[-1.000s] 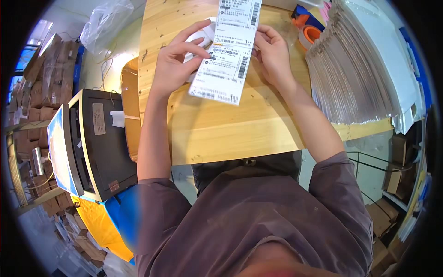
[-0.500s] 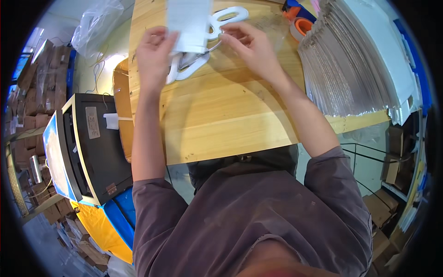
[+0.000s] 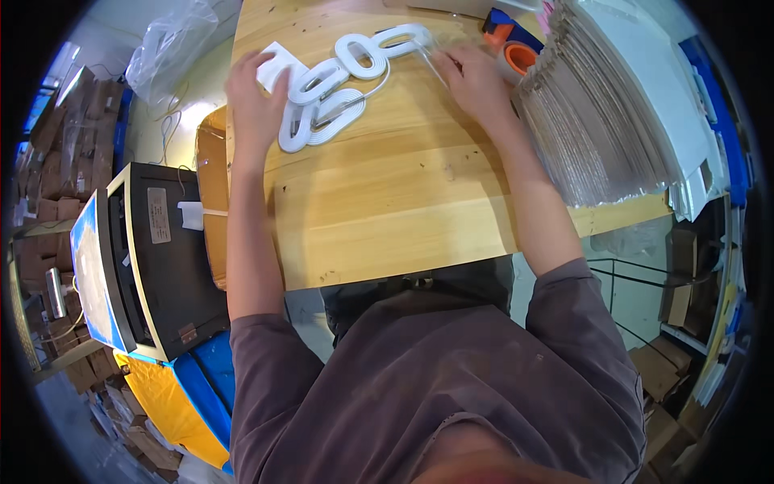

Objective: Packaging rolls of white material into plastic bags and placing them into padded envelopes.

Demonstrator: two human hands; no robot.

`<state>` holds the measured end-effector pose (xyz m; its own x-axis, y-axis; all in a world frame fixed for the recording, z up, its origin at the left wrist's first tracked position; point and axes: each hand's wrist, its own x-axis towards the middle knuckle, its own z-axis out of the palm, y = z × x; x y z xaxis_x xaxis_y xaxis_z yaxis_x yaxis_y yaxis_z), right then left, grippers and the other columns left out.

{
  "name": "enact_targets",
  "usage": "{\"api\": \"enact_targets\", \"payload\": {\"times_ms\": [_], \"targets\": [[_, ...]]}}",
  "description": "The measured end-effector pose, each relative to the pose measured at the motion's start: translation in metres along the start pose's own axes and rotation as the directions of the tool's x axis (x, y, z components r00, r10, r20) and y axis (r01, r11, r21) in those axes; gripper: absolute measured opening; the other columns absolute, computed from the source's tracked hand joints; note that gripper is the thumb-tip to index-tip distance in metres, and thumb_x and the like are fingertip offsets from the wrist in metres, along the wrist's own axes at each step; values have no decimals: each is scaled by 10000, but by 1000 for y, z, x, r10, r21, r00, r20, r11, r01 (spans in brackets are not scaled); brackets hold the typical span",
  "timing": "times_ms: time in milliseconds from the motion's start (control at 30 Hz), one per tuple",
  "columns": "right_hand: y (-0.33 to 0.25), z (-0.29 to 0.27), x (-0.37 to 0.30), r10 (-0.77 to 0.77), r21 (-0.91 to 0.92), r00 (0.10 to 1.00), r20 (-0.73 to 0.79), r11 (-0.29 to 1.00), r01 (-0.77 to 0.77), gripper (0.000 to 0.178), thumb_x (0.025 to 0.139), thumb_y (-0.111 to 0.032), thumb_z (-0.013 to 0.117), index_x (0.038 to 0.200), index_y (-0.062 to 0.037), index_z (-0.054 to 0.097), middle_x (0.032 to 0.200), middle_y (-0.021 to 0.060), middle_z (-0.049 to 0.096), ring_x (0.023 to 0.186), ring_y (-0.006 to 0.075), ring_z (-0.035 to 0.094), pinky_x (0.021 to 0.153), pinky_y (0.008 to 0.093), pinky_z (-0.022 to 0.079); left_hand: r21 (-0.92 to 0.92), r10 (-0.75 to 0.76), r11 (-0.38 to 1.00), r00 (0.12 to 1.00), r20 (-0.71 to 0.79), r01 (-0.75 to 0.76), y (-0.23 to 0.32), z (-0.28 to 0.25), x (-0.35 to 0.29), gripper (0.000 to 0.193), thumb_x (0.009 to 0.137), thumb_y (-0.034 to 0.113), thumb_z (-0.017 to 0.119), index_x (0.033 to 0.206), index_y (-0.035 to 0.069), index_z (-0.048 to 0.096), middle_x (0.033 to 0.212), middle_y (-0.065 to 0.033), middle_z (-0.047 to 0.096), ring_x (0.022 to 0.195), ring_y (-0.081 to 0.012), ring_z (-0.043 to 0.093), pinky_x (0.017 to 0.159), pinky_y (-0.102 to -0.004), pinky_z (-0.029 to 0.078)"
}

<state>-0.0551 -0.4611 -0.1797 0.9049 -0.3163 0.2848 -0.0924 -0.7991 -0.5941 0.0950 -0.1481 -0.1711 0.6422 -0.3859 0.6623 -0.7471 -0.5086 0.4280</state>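
Note:
Several flat white coils of cable or strap lie together on the wooden table, among them an oval coil and a lower coil. My left hand is at the table's left side, its thumb and fingers closed about the edge of a small white card beside the coils. Over to the right, my right hand has its fingertips pinched at a thin white strand, which runs toward the farthest coil. That strand is blurred.
A blue and orange tape dispenser stands past my right hand. Tall stacked grey bubble-lined sleeves fill the table's right side. Left of the table are a cardboard box and a black cabinet-like machine.
A larger white sheet by my left hand no longer covers the coils; a small card shows there now. My right hand has moved right, away from the coils.

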Motion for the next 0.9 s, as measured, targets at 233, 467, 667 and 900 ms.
{"api": "enact_targets", "payload": {"times_ms": [233, 467, 667, 900], "targets": [[-52, -18, -18, -231, 679, 909, 348, 730, -74, 188, 938, -167, 665, 1023, -15, 736, 924, 71, 701, 717, 211, 590, 691, 346, 492, -235, 477, 869, 864, 160, -437, 107, -3, -1, 349, 777, 42, 758, 1118, 112, 720, 1274, -66, 657, 1214, -239, 585, 1020, -354, 443], [-31, -2, -3, -352, 267, 936, 1, 902, 339, 224, 943, -113, 647, 1151, -65, 711, 1138, 63, 685, 1003, 244, 606, 858, 314, 485, -775, -210, 583, 967, 144, 242, 92, -36, 7, 191, 814, -134, 623, 953, -20, 688, 939, -115, 706, 889, -217, 649, 801, -315, 527], [3, 14, 9, -447, -315, 886, -126, 865, 391, 273, 902, -146, 663, 1168, -112, 714, 1246, 62, 644, 1144, 275, 547, 974, 395, 430, -893, 30, 371, 958, 285, 254, 81, -53, 12, 92, 863, -102, 642, 918, -51, 695, 872, -105, 702, 714, -177, 629, 716, -271, 525], [-3, 16, 8, -408, -441, 877, -254, 856, 270, 279, 904, -207, 657, 1167, -131, 712, 1261, 34, 641, 1159, 291, 531, 1034, 499, 369, -684, 115, 454, 724, 681, 571, 98, -48, -1, 70, 887, -30, 636, 924, -25, 695, 821, -90, 685, 716, -145, 628, 664, -231, 497]]}}
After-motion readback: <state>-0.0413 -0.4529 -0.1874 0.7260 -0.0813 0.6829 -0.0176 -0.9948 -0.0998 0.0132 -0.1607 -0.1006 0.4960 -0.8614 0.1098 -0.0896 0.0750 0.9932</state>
